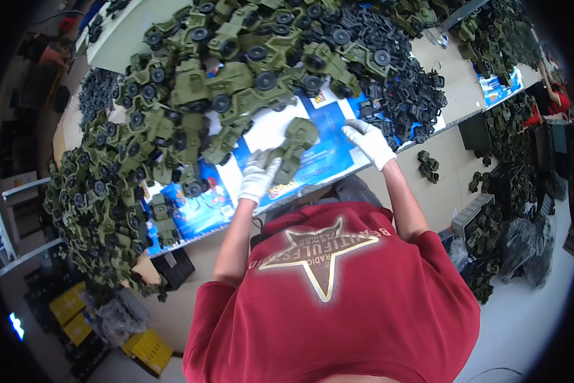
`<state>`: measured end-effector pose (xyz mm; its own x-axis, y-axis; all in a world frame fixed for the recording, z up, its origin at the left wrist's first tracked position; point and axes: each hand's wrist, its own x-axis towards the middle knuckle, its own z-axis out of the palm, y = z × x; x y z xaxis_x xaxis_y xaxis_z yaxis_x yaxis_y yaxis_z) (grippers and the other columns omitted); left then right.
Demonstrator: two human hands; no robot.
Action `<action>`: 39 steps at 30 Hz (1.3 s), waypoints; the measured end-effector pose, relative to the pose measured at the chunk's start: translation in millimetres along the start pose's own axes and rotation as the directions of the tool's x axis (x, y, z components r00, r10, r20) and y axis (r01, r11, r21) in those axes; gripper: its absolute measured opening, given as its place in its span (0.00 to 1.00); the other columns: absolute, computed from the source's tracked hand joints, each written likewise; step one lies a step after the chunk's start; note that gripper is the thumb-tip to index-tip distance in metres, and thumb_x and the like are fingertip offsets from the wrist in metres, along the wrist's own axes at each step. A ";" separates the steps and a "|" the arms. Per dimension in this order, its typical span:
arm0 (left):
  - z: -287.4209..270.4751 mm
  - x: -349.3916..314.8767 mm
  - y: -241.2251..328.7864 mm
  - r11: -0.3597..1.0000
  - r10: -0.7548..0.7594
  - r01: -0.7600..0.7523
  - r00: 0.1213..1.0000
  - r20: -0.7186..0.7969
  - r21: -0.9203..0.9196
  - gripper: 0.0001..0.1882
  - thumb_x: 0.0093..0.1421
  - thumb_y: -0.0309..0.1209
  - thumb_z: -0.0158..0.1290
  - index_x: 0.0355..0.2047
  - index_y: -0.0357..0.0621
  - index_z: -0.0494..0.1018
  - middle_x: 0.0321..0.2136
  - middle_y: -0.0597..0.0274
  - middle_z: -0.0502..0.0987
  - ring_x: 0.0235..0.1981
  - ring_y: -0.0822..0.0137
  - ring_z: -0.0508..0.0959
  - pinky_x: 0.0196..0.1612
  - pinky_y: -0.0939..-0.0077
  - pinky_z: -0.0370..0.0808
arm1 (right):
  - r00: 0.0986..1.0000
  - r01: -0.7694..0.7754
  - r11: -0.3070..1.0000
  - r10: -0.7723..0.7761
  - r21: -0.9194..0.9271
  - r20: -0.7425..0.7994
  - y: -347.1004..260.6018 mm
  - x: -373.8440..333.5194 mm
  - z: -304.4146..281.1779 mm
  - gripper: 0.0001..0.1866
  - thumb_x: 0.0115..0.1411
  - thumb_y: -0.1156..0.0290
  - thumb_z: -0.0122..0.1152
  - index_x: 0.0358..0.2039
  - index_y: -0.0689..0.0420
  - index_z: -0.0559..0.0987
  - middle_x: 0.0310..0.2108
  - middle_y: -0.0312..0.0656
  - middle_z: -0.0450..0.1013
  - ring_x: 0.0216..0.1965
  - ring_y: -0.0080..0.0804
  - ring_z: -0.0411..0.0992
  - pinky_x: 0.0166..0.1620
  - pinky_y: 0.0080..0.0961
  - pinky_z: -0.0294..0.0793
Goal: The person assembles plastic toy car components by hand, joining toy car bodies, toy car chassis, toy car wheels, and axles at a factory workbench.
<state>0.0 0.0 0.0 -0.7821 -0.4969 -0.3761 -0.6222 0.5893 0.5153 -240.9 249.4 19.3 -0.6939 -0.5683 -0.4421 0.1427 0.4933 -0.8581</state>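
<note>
A green toy military truck (300, 135) lies tilted on the blue and white printed sheet in front of me. My left hand (260, 175), in a white glove, is closed around its near end. Opposite it, my right hand (371, 144), also gloved, hovers over the sheet just right of the truck. Its fingers are stretched out and apart, and I see nothing held in them. Close beyond that hand spreads a heap of small black plastic parts (415, 96).
A large pile of green toy trucks (229, 86) covers the left and far table. Small grey parts (98, 89) sit at the far left. Printed sheets (201, 204) line the near edge. Yellow crates (148, 350) stand on the floor at left, wrapped bags (520, 246) at right. Another person (558, 102) is at far right.
</note>
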 end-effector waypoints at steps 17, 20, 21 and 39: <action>35.1 44.1 144.1 0.942 -0.319 0.331 0.935 0.158 -0.058 0.62 0.42 0.49 0.69 0.67 0.27 0.47 0.50 0.43 0.75 0.48 0.52 0.79 0.50 0.70 0.75 | 0.836 0.510 0.238 -0.363 -0.826 0.412 32.7 -3.9 -93.8 0.27 0.44 0.55 0.71 0.43 0.55 0.76 0.37 0.41 0.72 0.41 0.40 0.71 0.41 0.38 0.67; 46.2 52.4 133.6 0.866 -0.314 0.335 0.942 0.117 -0.372 0.61 0.40 0.40 0.73 0.66 0.28 0.49 0.49 0.49 0.77 0.47 0.62 0.78 0.48 0.73 0.75 | 0.815 0.510 0.166 -0.408 -0.844 0.412 45.3 10.3 -81.4 0.26 0.47 0.55 0.70 0.43 0.55 0.76 0.35 0.42 0.72 0.38 0.39 0.72 0.39 0.37 0.67; 50.9 53.4 132.7 0.862 -0.319 0.338 0.941 0.113 -0.378 0.61 0.40 0.40 0.73 0.66 0.28 0.49 0.49 0.49 0.77 0.47 0.62 0.78 0.48 0.73 0.75 | 0.792 0.501 0.130 -0.468 -0.856 0.392 48.9 15.8 -80.1 0.27 0.49 0.53 0.68 0.45 0.55 0.75 0.33 0.41 0.71 0.36 0.39 0.71 0.38 0.37 0.66; 63.0 -15.0 87.8 0.619 -0.351 0.183 0.935 -0.060 -0.763 0.34 0.49 0.25 0.68 0.56 0.39 0.67 0.43 0.60 0.79 0.39 0.71 0.79 0.42 0.76 0.79 | 0.932 0.315 0.717 -0.359 -0.622 0.058 1.0 33.8 -48.3 0.17 0.61 0.57 0.58 0.45 0.52 0.79 0.39 0.48 0.77 0.40 0.47 0.77 0.43 0.37 0.76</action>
<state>-45.0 99.3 2.4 -0.5105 -0.7096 -0.4856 -0.5023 -0.2123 0.8382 -298.3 262.6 16.1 -0.6565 -0.7449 -0.1192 -0.5553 0.5841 -0.5920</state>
